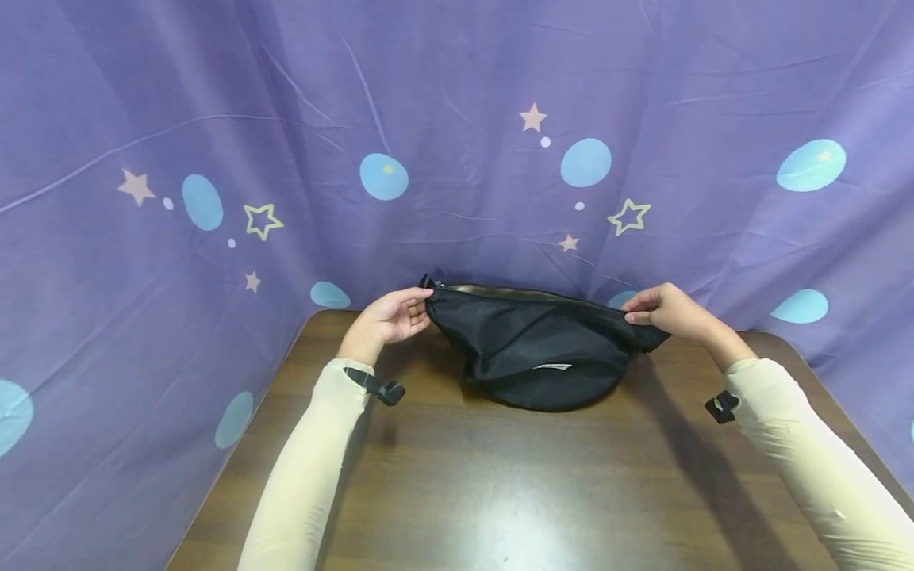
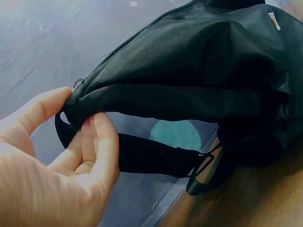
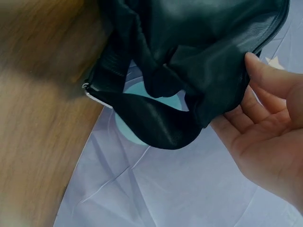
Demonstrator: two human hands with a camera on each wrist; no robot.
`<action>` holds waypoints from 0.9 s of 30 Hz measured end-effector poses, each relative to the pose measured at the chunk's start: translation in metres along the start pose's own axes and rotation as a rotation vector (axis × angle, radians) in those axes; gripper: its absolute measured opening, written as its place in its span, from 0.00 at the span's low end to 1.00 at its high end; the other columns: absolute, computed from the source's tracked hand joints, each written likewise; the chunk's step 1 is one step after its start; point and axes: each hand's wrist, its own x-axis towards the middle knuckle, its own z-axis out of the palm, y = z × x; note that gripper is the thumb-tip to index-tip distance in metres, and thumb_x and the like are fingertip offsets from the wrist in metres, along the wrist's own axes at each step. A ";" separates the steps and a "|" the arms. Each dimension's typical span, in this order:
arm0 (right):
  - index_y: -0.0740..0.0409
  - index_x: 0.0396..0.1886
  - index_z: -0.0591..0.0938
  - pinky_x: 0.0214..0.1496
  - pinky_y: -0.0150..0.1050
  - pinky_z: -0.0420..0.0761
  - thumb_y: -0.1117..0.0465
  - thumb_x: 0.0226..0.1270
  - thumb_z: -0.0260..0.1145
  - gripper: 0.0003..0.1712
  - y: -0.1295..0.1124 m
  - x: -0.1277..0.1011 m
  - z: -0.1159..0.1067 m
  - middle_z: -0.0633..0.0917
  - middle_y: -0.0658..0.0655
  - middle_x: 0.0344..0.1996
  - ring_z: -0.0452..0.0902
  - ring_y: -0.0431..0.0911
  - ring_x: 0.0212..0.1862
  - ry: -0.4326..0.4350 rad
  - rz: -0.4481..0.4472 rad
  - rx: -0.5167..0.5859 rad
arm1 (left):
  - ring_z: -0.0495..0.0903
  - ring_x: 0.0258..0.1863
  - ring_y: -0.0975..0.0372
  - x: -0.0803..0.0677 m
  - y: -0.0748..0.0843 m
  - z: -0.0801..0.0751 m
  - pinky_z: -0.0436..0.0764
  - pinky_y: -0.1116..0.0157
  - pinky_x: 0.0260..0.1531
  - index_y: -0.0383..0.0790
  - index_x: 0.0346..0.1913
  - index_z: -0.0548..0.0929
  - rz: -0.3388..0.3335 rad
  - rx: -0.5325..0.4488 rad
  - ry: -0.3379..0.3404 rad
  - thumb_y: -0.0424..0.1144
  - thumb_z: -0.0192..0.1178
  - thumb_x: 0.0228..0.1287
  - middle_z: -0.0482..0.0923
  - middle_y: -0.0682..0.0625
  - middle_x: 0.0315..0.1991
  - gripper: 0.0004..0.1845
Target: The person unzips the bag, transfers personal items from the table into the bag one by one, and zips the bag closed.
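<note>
A black fabric bag with a zipped top edge and a small white mark on its front is held up at the back of the table, its rounded underside low over the wood. My left hand pinches its left top corner between thumb and fingers, beside the zipper pull. At the other end, my right hand grips the top edge with the thumb on the near side. Along the top the zipper looks parted, showing a paler lining. Black straps with metal hardware hang in loops below both ends.
The brown wooden table extends in front of the bag toward me. Directly behind and to the left hangs a purple curtain printed with stars and blue ovals. Black bands hang at both cream sleeves.
</note>
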 end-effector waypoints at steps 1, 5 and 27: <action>0.67 0.44 0.89 0.42 0.22 0.77 0.62 0.70 0.70 0.12 -0.001 0.001 0.000 0.91 0.62 0.41 0.79 0.29 0.40 -0.004 0.007 0.009 | 0.84 0.31 0.61 0.000 0.001 0.001 0.84 0.68 0.37 0.40 0.30 0.84 -0.001 -0.014 -0.005 0.32 0.50 0.79 0.86 0.50 0.28 0.17; 0.63 0.47 0.89 0.44 0.24 0.78 0.55 0.73 0.68 0.15 -0.008 0.004 -0.001 0.91 0.59 0.43 0.79 0.30 0.41 -0.005 0.033 0.009 | 0.86 0.32 0.59 0.001 0.004 0.003 0.87 0.66 0.38 0.36 0.30 0.84 -0.009 -0.076 -0.034 0.30 0.47 0.79 0.87 0.47 0.30 0.19; 0.65 0.41 0.89 0.42 0.27 0.75 0.54 0.77 0.63 0.18 -0.032 0.027 -0.001 0.90 0.60 0.37 0.80 0.40 0.39 0.093 -0.034 -0.041 | 0.87 0.32 0.58 0.000 0.015 0.006 0.90 0.64 0.38 0.33 0.30 0.85 -0.119 -0.068 -0.059 0.28 0.47 0.79 0.86 0.44 0.30 0.19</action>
